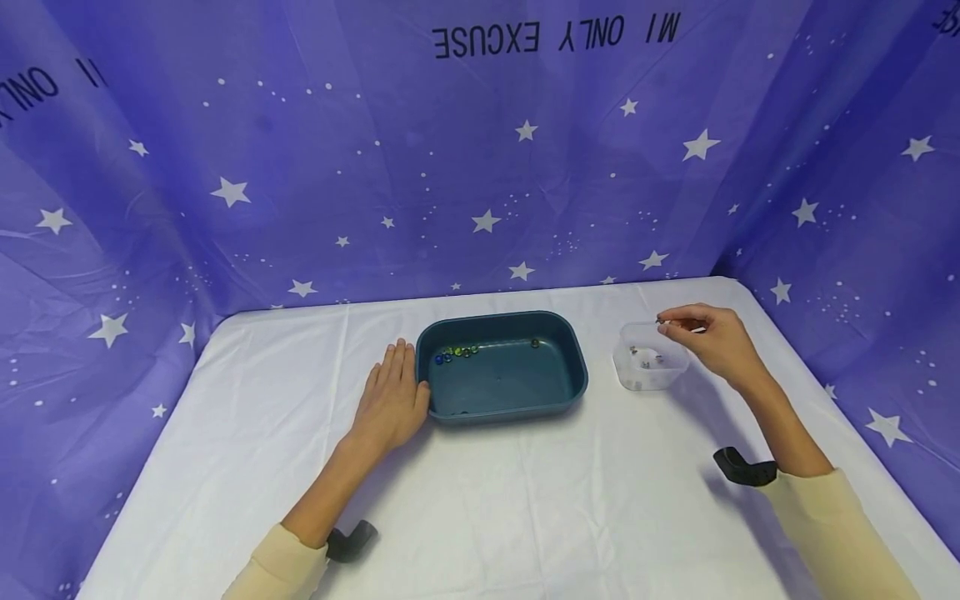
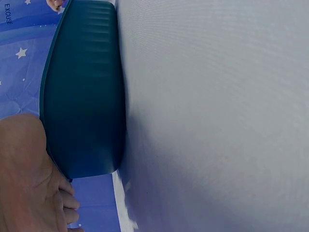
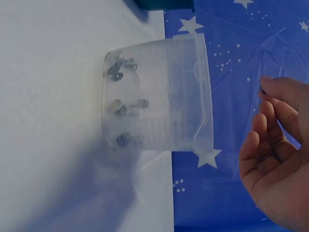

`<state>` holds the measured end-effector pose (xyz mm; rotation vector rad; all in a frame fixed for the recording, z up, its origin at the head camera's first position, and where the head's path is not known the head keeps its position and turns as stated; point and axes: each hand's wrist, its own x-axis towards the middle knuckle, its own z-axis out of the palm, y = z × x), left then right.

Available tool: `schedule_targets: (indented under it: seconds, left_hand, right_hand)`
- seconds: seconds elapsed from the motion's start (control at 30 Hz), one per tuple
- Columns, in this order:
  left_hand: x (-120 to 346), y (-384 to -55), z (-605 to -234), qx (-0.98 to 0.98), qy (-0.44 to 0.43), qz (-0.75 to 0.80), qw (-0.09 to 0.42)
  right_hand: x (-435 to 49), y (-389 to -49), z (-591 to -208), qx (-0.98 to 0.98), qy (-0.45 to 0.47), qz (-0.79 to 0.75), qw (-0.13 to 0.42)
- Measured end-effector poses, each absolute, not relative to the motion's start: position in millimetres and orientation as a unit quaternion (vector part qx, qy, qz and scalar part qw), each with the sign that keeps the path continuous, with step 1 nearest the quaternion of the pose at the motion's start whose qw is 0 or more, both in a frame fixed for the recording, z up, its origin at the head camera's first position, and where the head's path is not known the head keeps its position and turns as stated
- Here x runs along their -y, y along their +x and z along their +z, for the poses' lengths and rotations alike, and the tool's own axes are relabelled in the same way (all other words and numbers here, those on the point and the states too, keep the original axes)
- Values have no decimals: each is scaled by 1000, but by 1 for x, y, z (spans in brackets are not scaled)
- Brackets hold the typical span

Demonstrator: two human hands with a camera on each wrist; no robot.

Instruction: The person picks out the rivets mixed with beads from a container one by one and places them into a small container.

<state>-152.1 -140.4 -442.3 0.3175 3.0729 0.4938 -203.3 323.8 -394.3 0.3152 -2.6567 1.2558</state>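
Observation:
A teal basin stands mid-table with several glass marbles along its left side. My left hand rests against the basin's left end, fingers straight, thumb at the rim. To the right stands a clear plastic tub holding several small metal nuts. Above its far right rim, my right hand pinches a small dark piece, apparently a nut, between thumb and index finger. The other right fingers curl loosely. That piece is mostly hidden by the fingertips in the right wrist view.
One brownish marble lies apart near the basin's far right corner. A white cloth covers the table. Purple star-printed curtain hangs behind and at both sides.

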Motion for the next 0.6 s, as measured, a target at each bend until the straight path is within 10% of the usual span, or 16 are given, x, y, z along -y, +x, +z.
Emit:
schedule_targets:
  seconds: [0.6]
  left_hand:
    - [140,-153,-443,-982,105,158,-2]
  right_hand:
    - [-311,-207,-391,891,118,432,77]
